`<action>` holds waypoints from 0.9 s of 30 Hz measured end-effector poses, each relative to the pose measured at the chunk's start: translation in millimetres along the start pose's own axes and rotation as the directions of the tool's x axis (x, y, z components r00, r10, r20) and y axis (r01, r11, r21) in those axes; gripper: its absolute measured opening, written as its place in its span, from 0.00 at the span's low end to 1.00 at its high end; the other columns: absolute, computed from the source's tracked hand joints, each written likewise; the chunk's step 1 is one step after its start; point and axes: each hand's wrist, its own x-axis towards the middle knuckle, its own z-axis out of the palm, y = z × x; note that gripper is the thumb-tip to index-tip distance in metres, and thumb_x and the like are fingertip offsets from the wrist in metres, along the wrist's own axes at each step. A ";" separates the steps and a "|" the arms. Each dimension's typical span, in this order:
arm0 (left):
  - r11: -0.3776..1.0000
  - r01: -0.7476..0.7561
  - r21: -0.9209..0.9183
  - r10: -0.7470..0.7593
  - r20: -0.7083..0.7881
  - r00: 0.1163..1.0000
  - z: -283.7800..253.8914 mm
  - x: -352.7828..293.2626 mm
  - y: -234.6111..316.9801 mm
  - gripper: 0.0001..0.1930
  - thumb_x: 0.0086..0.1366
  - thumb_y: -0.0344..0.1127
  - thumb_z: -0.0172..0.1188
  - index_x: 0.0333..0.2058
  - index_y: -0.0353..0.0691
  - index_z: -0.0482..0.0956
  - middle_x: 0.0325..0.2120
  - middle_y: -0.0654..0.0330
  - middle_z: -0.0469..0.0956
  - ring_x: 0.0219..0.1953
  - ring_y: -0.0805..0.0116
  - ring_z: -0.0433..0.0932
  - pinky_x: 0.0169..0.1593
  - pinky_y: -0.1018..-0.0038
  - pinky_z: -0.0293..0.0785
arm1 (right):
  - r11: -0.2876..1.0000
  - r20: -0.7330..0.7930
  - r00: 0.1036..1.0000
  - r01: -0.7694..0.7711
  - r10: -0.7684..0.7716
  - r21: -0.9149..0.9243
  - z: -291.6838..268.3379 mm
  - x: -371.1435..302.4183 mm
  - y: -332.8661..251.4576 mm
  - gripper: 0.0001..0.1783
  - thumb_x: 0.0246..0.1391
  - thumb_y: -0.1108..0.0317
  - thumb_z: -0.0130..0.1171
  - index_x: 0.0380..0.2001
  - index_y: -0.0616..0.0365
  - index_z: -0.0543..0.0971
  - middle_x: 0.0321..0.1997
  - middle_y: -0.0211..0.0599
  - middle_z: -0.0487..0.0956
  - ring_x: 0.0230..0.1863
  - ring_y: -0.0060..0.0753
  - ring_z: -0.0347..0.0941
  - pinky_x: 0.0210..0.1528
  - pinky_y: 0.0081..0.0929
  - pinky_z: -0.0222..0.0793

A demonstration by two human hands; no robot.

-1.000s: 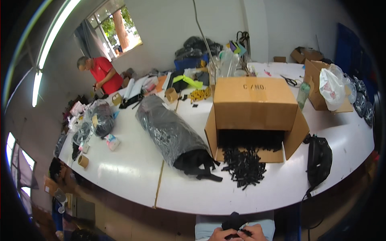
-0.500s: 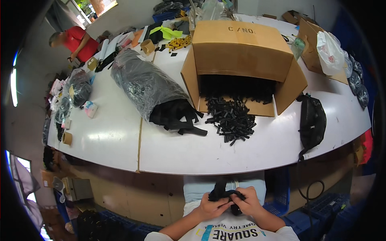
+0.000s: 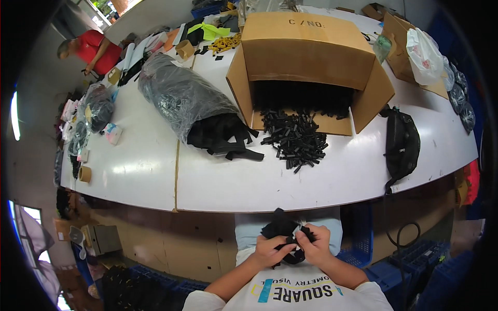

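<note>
Above my lap, below the table's front edge, both hands work close together on a bunched piece of black fabric (image 3: 280, 226). My left hand (image 3: 268, 251) is closed on its left side, the thumb pointing inward. Opposite it, my right hand (image 3: 316, 246) pinches the fabric's right side. A small pale bit shows beside the right fingers, too small to name. Folds and fingers hide the fabric's full shape. On the table ahead lies a pile of small black tube-like pieces (image 3: 294, 142), spilling from an open cardboard box (image 3: 306, 49).
Left of the box, a clear plastic bag (image 3: 179, 93) spills black straps (image 3: 223, 137) onto the white table (image 3: 233, 186). A black pouch (image 3: 402, 147) lies at the right. Blue crates (image 3: 358, 243) stand below the table. Another person in red (image 3: 101, 54) is at the far left.
The black fabric is more bunched, and its upright end has dropped to the left. My right hand has shifted slightly toward the table. The whole view has tilted a little, moving the table upward.
</note>
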 end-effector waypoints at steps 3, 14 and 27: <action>0.999 0.041 0.017 -0.037 -0.179 0.983 3.0 -9.8 -7.6 0.05 0.46 0.22 0.66 0.25 0.34 0.81 0.21 0.59 0.80 0.23 0.74 0.79 0.32 0.81 0.73 | 0.980 0.046 0.999 0.036 -0.028 -0.193 -2.9 7.5 -3.7 0.14 0.51 0.72 0.56 0.14 0.64 0.69 0.06 0.34 0.61 0.09 0.18 0.55 0.13 0.23 0.49; 0.998 0.038 -0.054 -0.048 -0.186 0.981 -4.9 -9.9 -14.7 0.02 0.48 0.21 0.63 0.23 0.31 0.79 0.22 0.55 0.81 0.22 0.76 0.79 0.29 0.83 0.73 | 0.932 -0.078 0.950 -0.277 0.302 0.234 -32.9 68.5 20.3 0.20 0.60 0.59 0.46 0.17 0.60 0.69 0.09 0.28 0.64 0.07 0.19 0.59 0.10 0.18 0.55; 0.960 0.025 -0.279 -0.100 -0.257 0.961 -18.7 -4.9 -15.5 0.08 0.53 0.29 0.63 0.20 0.30 0.76 0.25 0.53 0.77 0.23 0.73 0.75 0.29 0.78 0.72 | 0.890 -0.199 0.979 0.059 0.036 0.453 -79.1 138.8 32.9 0.23 0.63 0.57 0.41 0.18 0.61 0.68 0.09 0.34 0.65 0.11 0.20 0.60 0.39 0.36 0.76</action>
